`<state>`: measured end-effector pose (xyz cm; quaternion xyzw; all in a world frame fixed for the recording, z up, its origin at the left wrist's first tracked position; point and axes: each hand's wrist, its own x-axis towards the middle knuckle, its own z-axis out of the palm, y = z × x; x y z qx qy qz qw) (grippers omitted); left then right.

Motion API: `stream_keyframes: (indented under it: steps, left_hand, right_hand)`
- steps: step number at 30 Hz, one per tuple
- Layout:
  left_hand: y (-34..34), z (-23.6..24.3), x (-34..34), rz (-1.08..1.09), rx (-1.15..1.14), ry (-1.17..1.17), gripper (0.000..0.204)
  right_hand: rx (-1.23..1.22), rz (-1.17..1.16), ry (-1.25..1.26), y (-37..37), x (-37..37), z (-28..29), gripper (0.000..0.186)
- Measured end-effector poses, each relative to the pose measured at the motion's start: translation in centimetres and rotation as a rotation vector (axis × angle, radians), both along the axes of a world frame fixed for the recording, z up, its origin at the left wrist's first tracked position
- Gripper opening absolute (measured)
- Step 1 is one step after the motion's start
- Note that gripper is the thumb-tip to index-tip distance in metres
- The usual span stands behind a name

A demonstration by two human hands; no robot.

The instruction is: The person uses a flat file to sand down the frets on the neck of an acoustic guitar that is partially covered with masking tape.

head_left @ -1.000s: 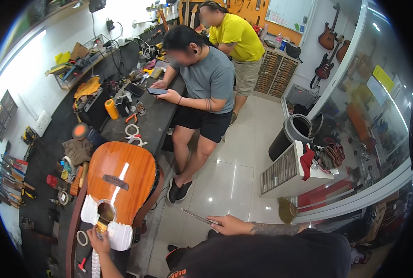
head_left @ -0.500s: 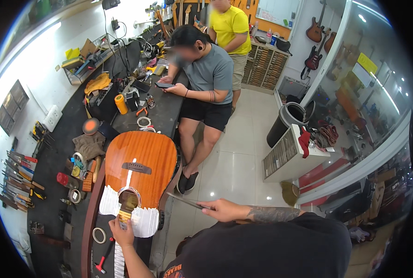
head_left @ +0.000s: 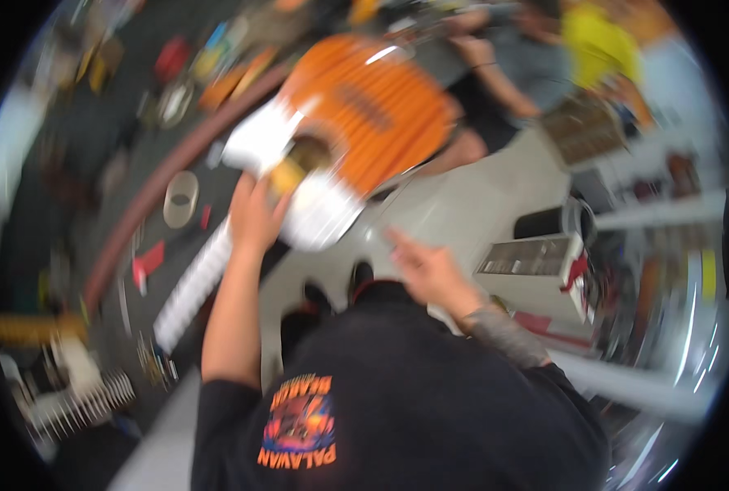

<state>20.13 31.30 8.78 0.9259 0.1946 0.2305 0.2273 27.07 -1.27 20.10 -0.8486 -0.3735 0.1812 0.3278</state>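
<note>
An orange acoustic guitar lies on the dark bench, with white masking beside its soundhole and along its pale neck. My left hand touches the yellow part at the neck end by the soundhole; motion smears its fingers, so its grip is unclear. My right hand is blurred, apart from the guitar over the floor; I cannot make out whether anything is in it. A tape roll and a red-headed tool lie near the neck.
A brown strip runs along the cluttered bench. A seated person in grey and another in yellow are beyond the guitar. A black bin and white cabinet stand at the right by a glass partition.
The view has swung down and turned, blurring everything; guitar and people appear higher and farther right. The thin metal tool seen earlier in my right hand cannot be made out now.
</note>
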Motion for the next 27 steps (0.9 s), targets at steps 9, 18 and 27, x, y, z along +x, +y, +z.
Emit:
stream_keyframes:
  steps: [9, 18, 27]
  left_hand:
    - [0.5, 1.2, -2.2, 0.169, 0.021, -0.060, 0.049]
    - [-0.3, -0.1, -2.5, 0.134, -0.061, -0.063, 0.049]
    - [0.2, 0.3, -1.6, 0.173, -0.064, -0.091, 0.053]
  right_hand:
    - [0.013, 0.146, -0.215, 7.5, 0.9, -4.2, 0.037]
    - [0.021, 0.297, -0.230, 7.8, 1.5, -7.3, 0.046]
    - [-0.014, 0.310, -0.174, 7.4, 2.2, -7.3, 0.046]
